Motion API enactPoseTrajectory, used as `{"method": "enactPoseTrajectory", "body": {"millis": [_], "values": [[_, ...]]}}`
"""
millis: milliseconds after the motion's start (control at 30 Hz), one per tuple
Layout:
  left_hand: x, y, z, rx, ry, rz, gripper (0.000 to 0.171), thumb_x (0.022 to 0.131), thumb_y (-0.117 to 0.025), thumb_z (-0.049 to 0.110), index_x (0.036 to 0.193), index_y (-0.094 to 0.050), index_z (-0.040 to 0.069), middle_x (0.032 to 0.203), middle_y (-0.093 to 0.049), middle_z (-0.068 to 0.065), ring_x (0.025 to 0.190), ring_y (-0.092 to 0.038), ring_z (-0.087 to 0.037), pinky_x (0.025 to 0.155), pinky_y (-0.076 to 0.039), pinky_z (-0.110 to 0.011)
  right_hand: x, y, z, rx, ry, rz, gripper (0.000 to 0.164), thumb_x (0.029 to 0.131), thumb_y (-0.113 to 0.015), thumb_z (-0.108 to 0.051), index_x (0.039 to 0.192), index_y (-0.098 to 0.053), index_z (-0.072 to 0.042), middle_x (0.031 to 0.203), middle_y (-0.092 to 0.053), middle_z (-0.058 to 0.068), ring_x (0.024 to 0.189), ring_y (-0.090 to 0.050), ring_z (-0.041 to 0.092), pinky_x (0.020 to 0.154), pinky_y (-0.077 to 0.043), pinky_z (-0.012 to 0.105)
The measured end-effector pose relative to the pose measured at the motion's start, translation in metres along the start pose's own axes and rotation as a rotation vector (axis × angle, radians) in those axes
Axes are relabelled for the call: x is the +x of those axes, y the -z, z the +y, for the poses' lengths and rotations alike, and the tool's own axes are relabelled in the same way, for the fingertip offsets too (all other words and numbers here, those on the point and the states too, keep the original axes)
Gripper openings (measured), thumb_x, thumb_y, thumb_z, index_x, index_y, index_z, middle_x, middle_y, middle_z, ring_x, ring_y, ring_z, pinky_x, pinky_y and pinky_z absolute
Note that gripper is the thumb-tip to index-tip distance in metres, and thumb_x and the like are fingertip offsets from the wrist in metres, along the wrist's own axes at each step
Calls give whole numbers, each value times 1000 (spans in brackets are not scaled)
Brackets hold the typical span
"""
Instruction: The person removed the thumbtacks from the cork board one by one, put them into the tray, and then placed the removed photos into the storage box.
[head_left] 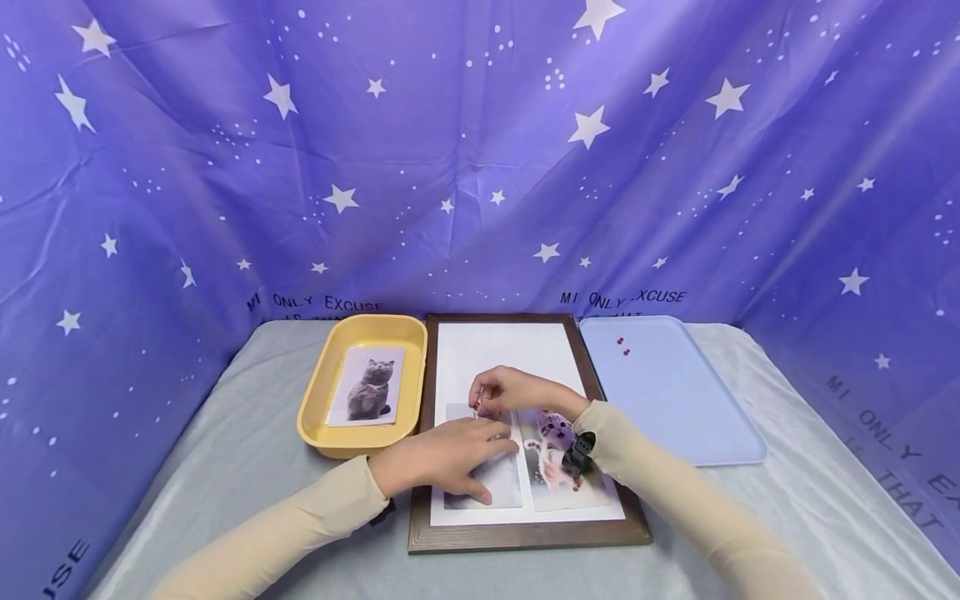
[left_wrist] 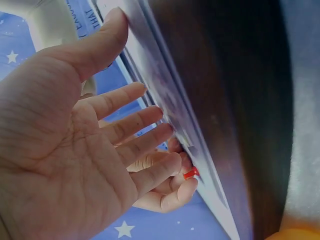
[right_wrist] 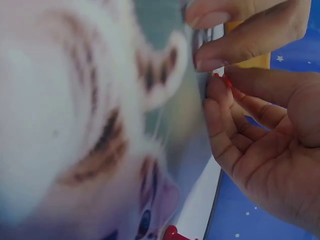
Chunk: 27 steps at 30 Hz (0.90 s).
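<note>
A red push pin (head_left: 477,406) is pinched between the thumb and fingers of my right hand (head_left: 521,390), at the upper edge of the left photo (head_left: 498,493). The same pin (left_wrist: 190,173) shows in the left wrist view. My left hand (head_left: 456,457) rests on that photo with its fingers spread, covering much of its picture. Both photos lie on a white board (head_left: 510,346) in a dark wooden frame (head_left: 532,535). Beside the left one lies a kitten photo (head_left: 555,471), partly under my right wrist, with a red push pin (right_wrist: 171,233) near its edge.
To the left stands a yellow tray (head_left: 313,408) holding a grey cat photo (head_left: 369,396). On the right, a pale blue tray (head_left: 690,408) carries two red push pins (head_left: 626,352). A starry purple curtain (head_left: 465,167) hangs behind the cloth-covered table (head_left: 337,567).
</note>
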<state>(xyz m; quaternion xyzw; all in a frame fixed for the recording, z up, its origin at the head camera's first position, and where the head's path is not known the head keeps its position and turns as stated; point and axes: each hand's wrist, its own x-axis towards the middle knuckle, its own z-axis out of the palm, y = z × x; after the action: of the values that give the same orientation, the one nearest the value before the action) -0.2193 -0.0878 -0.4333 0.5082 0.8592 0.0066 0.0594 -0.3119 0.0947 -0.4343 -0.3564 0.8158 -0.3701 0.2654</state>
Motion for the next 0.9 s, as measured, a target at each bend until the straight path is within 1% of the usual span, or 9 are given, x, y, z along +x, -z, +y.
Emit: {"method": "enactPoseTrajectory", "body": {"millis": [67, 133, 367, 600, 733, 900], "values": [[0, -2, 0, -15, 5, -10, 76, 87, -76, 52, 148, -50, 16, 150, -50, -8, 142, -47, -21, 119, -41, -38, 0, -1, 0, -33, 3, 0, 10, 94, -62, 5, 103, -67, 6, 86, -71, 18, 72, -57, 7, 69, -47, 17], [2, -3, 0, -23, 13, -14, 75, 87, -77, 50, 148, -50, 16, 149, -50, -7, 141, -48, -21, 118, -42, -36, 0, -1, 0, -41, -4, 6, 10, 94, -60, 5, 102, -66, 6, 87, -71, 18, 72, -57, 6, 69, -46, 17], [4, -6, 4, -21, 41, -31, 74, 86, -78, 47, 147, -50, 16, 149, -49, -6, 140, -47, -21, 116, -44, -32, 1, -1, -2, 11, -64, -2, 9, 94, -57, 9, 100, -63, 6, 84, -67, 15, 69, -56, 10, 65, -47, 18], [4, -7, 7, -5, 56, -51, 72, 87, -76, 47, 148, -49, 18, 153, -46, -6, 144, -44, -22, 118, -42, -33, 6, -1, -3, 16, -110, -20, 5, 95, -60, 7, 99, -61, 4, 81, -65, 9, 68, -56, 10, 65, -49, 20], [3, -6, 7, -14, 65, -58, 72, 88, -75, 47, 148, -48, 18, 155, -45, -6, 146, -43, -23, 119, -42, -34, 7, -1, -5, 35, -145, -17, 5, 95, -61, 8, 98, -60, 4, 80, -63, 6, 69, -55, 11, 66, -50, 21], [2, -4, 9, -28, 75, -65, 73, 88, -75, 46, 149, -48, 17, 156, -44, -8, 147, -41, -25, 120, -41, -35, 8, -1, -5, 42, -165, -22, 7, 94, -60, 9, 95, -60, 2, 78, -61, 3, 68, -54, 10, 66, -48, 20]]}}
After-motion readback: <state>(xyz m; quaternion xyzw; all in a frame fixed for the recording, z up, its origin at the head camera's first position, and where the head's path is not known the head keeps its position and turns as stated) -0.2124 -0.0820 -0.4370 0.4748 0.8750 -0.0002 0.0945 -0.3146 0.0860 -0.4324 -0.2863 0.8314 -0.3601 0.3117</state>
